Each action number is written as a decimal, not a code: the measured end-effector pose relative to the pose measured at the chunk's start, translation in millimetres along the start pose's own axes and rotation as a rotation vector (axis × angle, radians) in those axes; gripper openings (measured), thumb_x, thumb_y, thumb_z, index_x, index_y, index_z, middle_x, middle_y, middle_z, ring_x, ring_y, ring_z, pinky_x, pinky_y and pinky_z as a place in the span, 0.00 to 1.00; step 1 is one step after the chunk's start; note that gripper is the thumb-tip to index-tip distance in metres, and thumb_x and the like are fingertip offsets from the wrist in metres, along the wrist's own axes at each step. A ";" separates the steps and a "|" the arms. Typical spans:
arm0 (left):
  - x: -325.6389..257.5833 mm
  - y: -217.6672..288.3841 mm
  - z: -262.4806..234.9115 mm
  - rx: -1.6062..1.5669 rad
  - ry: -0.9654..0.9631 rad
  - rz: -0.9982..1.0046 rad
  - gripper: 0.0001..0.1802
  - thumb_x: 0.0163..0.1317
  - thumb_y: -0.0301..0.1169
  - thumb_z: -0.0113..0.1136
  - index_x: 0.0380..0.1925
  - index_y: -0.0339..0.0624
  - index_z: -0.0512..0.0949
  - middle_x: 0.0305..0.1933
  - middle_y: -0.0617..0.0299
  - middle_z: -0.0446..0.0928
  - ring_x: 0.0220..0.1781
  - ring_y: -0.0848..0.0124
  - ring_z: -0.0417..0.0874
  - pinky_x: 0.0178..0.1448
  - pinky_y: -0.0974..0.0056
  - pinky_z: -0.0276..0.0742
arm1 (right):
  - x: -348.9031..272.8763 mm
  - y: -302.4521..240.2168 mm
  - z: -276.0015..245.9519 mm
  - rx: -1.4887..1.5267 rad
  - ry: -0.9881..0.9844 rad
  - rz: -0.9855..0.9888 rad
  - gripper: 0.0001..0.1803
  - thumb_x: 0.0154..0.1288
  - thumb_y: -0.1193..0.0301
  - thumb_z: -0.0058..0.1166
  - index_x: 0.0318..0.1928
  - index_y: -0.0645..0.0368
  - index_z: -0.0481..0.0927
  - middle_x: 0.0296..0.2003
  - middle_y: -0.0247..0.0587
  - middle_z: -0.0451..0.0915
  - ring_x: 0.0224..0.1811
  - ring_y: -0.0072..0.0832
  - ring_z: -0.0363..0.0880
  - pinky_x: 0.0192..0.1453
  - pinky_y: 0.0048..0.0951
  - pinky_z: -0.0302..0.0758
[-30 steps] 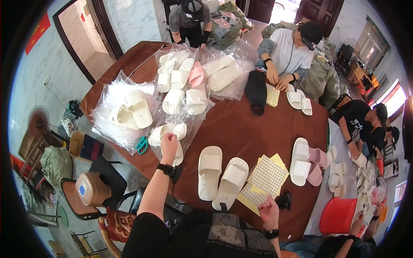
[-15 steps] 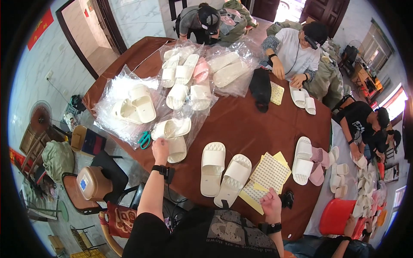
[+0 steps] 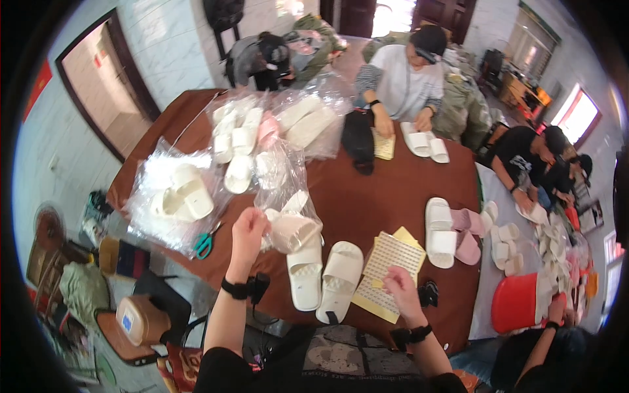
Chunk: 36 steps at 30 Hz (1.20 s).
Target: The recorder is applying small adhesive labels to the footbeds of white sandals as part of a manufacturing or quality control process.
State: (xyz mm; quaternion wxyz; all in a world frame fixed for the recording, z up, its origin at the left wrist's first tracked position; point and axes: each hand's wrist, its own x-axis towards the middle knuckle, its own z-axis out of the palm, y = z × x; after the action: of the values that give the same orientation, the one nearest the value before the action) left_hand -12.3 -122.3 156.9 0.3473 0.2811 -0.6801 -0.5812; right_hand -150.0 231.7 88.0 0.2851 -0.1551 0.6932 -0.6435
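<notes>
My left hand (image 3: 250, 228) is closed on the edge of a clear plastic bag (image 3: 304, 204) with a pair of cream slippers (image 3: 291, 229) inside. This bag overlaps the toe end of one slipper (image 3: 304, 275) of an unbagged white pair in front of me. Its mate (image 3: 342, 275) lies alongside on the right, with a dark tag at its heel. Over yellow sticker sheets (image 3: 386, 265), my right hand (image 3: 402, 291) is held with fingertips pinched together. A small yellow piece shows beside those fingertips; whether they grip it is unclear.
Teal scissors (image 3: 204, 243) and more bagged slippers (image 3: 187, 196) lie to the left. White slippers (image 3: 440, 239) and pink slippers (image 3: 468, 239) sit at the right, near a small black object (image 3: 428, 293). Co-workers handle slippers at the far side and right, near a red tub (image 3: 514, 302).
My left hand has pulled the bagged slippers right, so they now overlap the loose pair. My right hand has risen slightly over the sheets. The whole view has shifted.
</notes>
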 end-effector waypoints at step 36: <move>-79.8 -72.4 40.3 0.587 -0.476 0.258 0.17 0.55 0.22 0.55 0.47 0.32 0.74 0.42 0.45 0.77 0.44 0.54 0.80 0.51 0.60 0.75 | 0.6 -2.9 14.0 -0.216 0.007 -0.302 0.13 0.57 0.74 0.53 0.44 0.60 0.76 0.47 0.41 0.76 0.48 0.30 0.75 0.53 0.28 0.71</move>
State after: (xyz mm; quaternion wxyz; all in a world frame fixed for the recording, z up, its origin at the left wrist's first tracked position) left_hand 1.8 -47.6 70.5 0.1549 0.1382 -0.9084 -0.3629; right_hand -142.7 219.8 90.6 0.1647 -0.2850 0.7281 -0.6013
